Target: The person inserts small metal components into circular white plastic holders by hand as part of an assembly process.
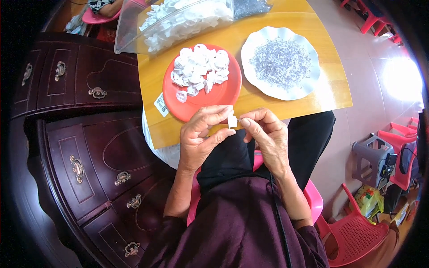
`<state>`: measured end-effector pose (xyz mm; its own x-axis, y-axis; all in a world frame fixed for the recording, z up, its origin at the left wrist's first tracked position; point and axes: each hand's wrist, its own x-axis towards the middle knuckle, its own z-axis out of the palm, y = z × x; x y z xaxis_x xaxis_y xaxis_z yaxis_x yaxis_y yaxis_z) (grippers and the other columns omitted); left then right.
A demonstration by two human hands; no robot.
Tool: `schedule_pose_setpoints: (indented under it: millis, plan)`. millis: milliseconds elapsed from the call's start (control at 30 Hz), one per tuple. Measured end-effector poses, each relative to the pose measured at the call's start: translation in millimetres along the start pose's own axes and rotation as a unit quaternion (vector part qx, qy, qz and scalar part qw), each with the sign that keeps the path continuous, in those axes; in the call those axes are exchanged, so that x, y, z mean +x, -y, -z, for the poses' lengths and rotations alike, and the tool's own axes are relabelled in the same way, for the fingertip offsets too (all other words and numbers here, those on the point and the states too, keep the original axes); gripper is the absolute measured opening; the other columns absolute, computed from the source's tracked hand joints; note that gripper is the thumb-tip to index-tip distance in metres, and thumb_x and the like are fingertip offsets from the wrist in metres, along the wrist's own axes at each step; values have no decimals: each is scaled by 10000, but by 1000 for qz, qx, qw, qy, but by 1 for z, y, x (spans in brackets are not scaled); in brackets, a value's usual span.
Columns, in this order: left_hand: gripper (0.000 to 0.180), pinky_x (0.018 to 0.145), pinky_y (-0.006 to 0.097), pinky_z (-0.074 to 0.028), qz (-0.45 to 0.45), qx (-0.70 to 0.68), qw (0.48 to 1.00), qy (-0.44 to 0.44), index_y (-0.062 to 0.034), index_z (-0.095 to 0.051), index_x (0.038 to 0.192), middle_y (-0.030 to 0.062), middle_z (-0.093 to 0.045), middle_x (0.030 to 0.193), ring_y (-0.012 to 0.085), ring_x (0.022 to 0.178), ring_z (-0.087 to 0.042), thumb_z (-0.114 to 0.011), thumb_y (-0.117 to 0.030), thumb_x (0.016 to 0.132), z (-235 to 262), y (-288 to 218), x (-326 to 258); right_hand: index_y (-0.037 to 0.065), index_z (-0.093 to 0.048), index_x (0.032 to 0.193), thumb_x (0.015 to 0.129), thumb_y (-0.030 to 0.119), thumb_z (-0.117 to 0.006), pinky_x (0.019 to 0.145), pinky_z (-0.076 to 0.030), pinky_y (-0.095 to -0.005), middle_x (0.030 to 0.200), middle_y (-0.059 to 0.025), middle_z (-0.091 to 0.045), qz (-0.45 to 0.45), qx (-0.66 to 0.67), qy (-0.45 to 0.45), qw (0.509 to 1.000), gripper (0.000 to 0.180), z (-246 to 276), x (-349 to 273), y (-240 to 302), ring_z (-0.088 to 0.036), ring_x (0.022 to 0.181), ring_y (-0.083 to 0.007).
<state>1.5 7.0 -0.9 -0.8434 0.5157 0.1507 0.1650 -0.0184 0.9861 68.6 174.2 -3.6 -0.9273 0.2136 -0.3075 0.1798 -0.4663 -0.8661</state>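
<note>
Just beyond my lap, my left hand (196, 134) pinches a small white plastic part (232, 121) between thumb and fingertips. My right hand (269, 142) meets it from the right, thumb and forefinger closed on a thin small pin (238, 119) against the part's side. How far the pin goes in is too small to tell. Beyond my left hand, a red plate (235, 85) bears a heap of similar white plastic parts (196, 71). A white scalloped plate (248, 82) to the right holds a pile of tiny clear or silvery pins (281, 62).
A clear bin (127, 31) of white parts and a bag of small pieces (251, 8) stand at the wooden table's (330, 96) far side. Dark drawers (80, 165) line the left. Right are a grey stool (371, 158) and red chairs (357, 234). Another person's arm (111, 8) shows far left.
</note>
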Motion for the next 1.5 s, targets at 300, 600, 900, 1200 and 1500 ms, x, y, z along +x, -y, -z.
schedule_pose_setpoints:
  millis: [300, 600, 900, 1200, 1500]
  plan:
    - [374, 927, 292, -516, -2, 32, 999, -8, -6, -683, 1124, 111, -645, 1157, 186, 1077, -625, -752, 80, 767, -5, 3, 7, 0, -658, 982, 930, 135, -681, 599, -490, -186, 875, -26, -678, 12, 9, 1, 1000, 146, 1, 4, -6, -569, 670, -45]
    - [305, 898, 296, -529, -16, 93, 995, 16, -16, -698, 1057, 89, -672, 1117, 190, 1048, -648, -766, 51, 766, -6, 4, 27, -10, -647, 1003, 933, 113, -674, 611, -481, -188, 895, -27, -672, 5, 37, -33, 999, 144, 3, 13, -9, -570, 689, -47]
    - [276, 888, 310, -518, -229, 315, 921, -24, -35, -675, 1059, 81, -684, 1096, 202, 990, -658, -738, 12, 794, 39, -40, 136, 29, -654, 1134, 944, 131, -656, 616, -492, -199, 884, 12, -646, 51, -24, -80, 995, 216, 8, 29, 8, -554, 732, -27]
    - [336, 903, 324, -530, -300, 468, 816, -161, -66, -681, 1174, 82, -655, 1202, 211, 1080, -638, -725, -63, 841, 93, -48, 215, 22, -673, 1090, 944, 108, -650, 597, -439, -176, 815, 41, -628, 62, -56, -102, 991, 170, 29, 28, -6, -518, 672, -12]
    - [221, 793, 354, -517, -219, 352, 905, 93, -55, -704, 976, 68, -638, 984, 254, 924, -613, -748, -25, 761, -39, 13, 144, 5, -682, 1040, 932, 84, -653, 599, -449, -188, 778, 22, -625, 82, -60, -110, 989, 136, 33, 30, -9, -521, 658, -22]
